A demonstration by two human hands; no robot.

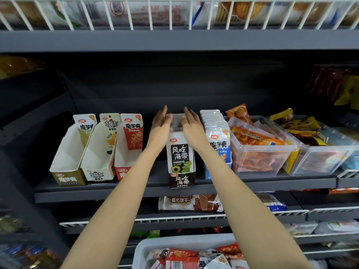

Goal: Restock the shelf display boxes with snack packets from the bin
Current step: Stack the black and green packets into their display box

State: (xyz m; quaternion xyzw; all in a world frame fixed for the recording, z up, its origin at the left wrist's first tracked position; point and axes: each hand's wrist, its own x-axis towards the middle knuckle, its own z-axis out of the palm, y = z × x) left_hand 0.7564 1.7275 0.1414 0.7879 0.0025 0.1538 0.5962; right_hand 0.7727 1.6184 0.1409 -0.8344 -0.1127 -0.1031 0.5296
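A dark brown display box (181, 179) stands at the middle of the grey shelf, filled with a row of brown-and-white packets (179, 154). My left hand (160, 123) and my right hand (191, 123) reach over the box with straight fingers, one on each side of the packet row near its back. To the left stand three nearly empty display boxes: an olive one (67, 167), a white one (97, 166) and a red one (124, 166). A full blue box (216, 140) stands to the right. The white bin (186, 244) below holds several red and white packets.
Two clear plastic tubs (260, 150) (320, 156) of orange and yellow snacks fill the shelf's right end. A white wire rack (174, 12) hangs overhead. Wafer packs (191, 202) lie on the shelf below. A bare gap of shelf lies between the red box and the brown box.
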